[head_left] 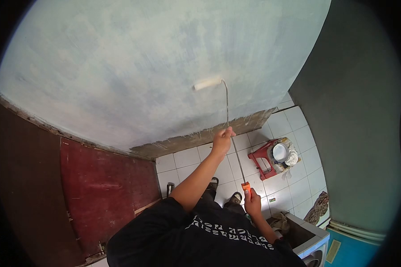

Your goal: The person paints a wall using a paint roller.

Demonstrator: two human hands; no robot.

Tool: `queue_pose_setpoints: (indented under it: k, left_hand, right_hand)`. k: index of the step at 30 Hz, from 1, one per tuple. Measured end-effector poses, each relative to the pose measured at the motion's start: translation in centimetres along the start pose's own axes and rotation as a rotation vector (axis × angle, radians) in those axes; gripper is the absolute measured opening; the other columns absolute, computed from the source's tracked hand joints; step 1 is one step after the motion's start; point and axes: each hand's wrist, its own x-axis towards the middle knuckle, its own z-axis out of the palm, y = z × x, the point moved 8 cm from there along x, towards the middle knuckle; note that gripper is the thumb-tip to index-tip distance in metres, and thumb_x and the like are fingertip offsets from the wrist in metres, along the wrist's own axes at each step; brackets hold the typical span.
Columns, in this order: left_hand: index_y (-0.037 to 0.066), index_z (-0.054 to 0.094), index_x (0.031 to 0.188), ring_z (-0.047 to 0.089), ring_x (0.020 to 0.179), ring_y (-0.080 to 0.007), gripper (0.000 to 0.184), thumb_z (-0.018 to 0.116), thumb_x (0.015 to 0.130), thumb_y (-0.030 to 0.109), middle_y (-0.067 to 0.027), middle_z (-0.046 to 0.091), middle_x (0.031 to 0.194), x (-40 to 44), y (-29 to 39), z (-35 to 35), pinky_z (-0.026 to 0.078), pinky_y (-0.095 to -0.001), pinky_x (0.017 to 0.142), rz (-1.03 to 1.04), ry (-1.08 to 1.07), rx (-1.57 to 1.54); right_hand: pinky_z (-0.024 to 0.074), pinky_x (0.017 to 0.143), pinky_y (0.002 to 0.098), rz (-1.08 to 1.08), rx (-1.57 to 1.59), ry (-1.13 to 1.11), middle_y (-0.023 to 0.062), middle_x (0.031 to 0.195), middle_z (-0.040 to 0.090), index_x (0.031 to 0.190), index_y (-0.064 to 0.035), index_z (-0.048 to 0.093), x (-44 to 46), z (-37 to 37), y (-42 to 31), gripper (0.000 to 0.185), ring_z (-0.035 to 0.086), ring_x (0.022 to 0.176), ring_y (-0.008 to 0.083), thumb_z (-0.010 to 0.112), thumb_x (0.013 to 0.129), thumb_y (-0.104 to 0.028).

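A long paint roller (208, 83) lies against the pale, patchily painted wall (142, 75), its white sleeve touching the surface. My left hand (223, 141) is closed around the middle of its thin metal rod. Lower down, my right hand (252, 202) grips the orange handle (246, 186) at the rod's end. To the right of the rod, a white container of paint (280, 152) sits on a red plastic stool (262, 161), with a crumpled cloth (292, 156) beside it.
White floor tiles (187, 156) lie under my sandalled feet. A dark cylindrical object (170, 188) stands near the red panel (104, 189) on the left. A washing machine (318, 249) is at lower right, near a patterned cloth (317, 209). A dark grey wall (356, 111) bounds the right side.
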Motion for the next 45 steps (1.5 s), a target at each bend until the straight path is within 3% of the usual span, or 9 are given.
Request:
queue_pose_setpoints:
  k: [5, 13, 23, 27, 35, 37, 41, 43, 45]
  left_hand:
    - [0.006, 0.068, 0.081, 0.054, 0.082, -0.0129, 0.044, 0.054, 0.103, 0.041, -0.0023, 0.063, 0.084, -0.4, 4.1, -0.7, 0.044, -0.0323, 0.074, 0.174, 0.024, 0.057]
    - [0.006, 0.068, 0.081, 0.054, 0.071, -0.0157, 0.045, 0.054, 0.102, 0.043, -0.0047, 0.060, 0.072, 2.6, -3.2, 1.5, 0.045, -0.0345, 0.068, 0.069, 0.042, 0.164]
    - [0.010, 0.077, 0.085, 0.069, 0.079, -0.0248, 0.044, 0.057, 0.098, 0.047, -0.0106, 0.073, 0.082, 6.0, -11.9, 1.7, 0.052, -0.0376, 0.075, -0.085, 0.072, 0.362]
    - [0.012, 0.078, 0.087, 0.070, 0.082, -0.0260, 0.042, 0.057, 0.098, 0.046, -0.0107, 0.075, 0.085, 6.2, -14.8, 1.3, 0.053, -0.0386, 0.077, -0.133, 0.116, 0.432]
    - [0.010, 0.075, 0.105, 0.069, 0.102, -0.0283, 0.032, 0.060, 0.098, 0.037, -0.0143, 0.074, 0.106, 7.5, -21.3, 2.0, 0.051, -0.0365, 0.089, -0.239, -0.037, 0.289]
    - [0.020, 0.067, 0.123, 0.053, 0.128, -0.0281, 0.031, 0.059, 0.099, 0.040, -0.0097, 0.059, 0.139, 6.0, -20.9, 2.2, 0.044, -0.0576, 0.099, -0.486, -0.111, 0.249]
    - [0.013, 0.067, 0.122, 0.049, 0.133, -0.0338, 0.036, 0.059, 0.099, 0.040, -0.0148, 0.054, 0.144, 6.3, -20.1, 1.9, 0.041, -0.0573, 0.104, -0.601, -0.073, 0.110]
    - [0.015, 0.064, 0.123, 0.036, 0.143, -0.0362, 0.035, 0.055, 0.101, 0.041, -0.0125, 0.041, 0.155, 7.3, -22.5, 2.8, 0.031, -0.0693, 0.107, -0.673, -0.123, -0.062]
    - [0.014, 0.067, 0.118, 0.042, 0.138, -0.0340, 0.034, 0.053, 0.102, 0.041, -0.0129, 0.048, 0.148, 5.3, -20.3, 2.7, 0.035, -0.0631, 0.107, -0.599, -0.080, -0.047]
  right_hand:
    - [0.0448, 0.049, 0.0401, -0.031, -0.050, -0.008, 0.0155, 0.058, 0.059, 0.092, -0.0013, 0.057, 0.9, -0.3, -1.5, 0.037, 0.062, 0.050, 0.0299, 0.053, 0.104, -0.036]
    - [0.0453, 0.051, 0.0477, 0.030, -0.166, 0.035, 0.0214, 0.059, 0.059, 0.089, -0.0015, 0.056, 2.0, 0.0, 2.4, 0.040, 0.064, 0.058, 0.0412, 0.052, 0.104, -0.039]
    - [0.0483, 0.063, 0.0511, 0.150, -0.180, 0.011, 0.0274, 0.072, 0.063, 0.089, 0.0017, 0.059, 1.5, 2.9, 7.6, 0.049, 0.065, 0.073, 0.0481, 0.051, 0.102, -0.045]
    - [0.0461, 0.061, 0.0432, 0.183, -0.159, -0.002, 0.0207, 0.066, 0.059, 0.084, 0.0019, 0.059, 1.1, 2.9, 8.4, 0.053, 0.059, 0.062, 0.0348, 0.050, 0.103, -0.046]
    - [0.0481, 0.065, 0.0452, 0.202, -0.216, -0.049, 0.0222, 0.072, 0.063, 0.087, 0.0024, 0.062, 1.4, 3.1, 10.3, 0.057, 0.064, 0.070, 0.0378, 0.047, 0.103, -0.050]
    - [0.0483, 0.065, 0.0451, 0.197, -0.261, -0.046, 0.0222, 0.072, 0.062, 0.086, 0.0025, 0.062, 2.4, 3.3, 10.3, 0.057, 0.065, 0.070, 0.0372, 0.047, 0.103, -0.050]
    - [0.0488, 0.065, 0.0474, 0.206, -0.209, -0.040, 0.0245, 0.072, 0.063, 0.085, 0.0023, 0.062, 3.6, 4.2, 10.8, 0.057, 0.065, 0.073, 0.0415, 0.049, 0.102, -0.051]
    - [0.0492, 0.066, 0.0498, 0.246, -0.148, -0.071, 0.0268, 0.073, 0.063, 0.084, 0.0023, 0.061, 2.8, 4.0, 11.2, 0.058, 0.064, 0.074, 0.0469, 0.050, 0.101, -0.052]
    - [0.0486, 0.062, 0.0478, 0.172, -0.166, -0.026, 0.0252, 0.070, 0.062, 0.083, 0.0025, 0.060, 2.6, 3.8, 10.0, 0.056, 0.064, 0.068, 0.0435, 0.051, 0.102, -0.049]
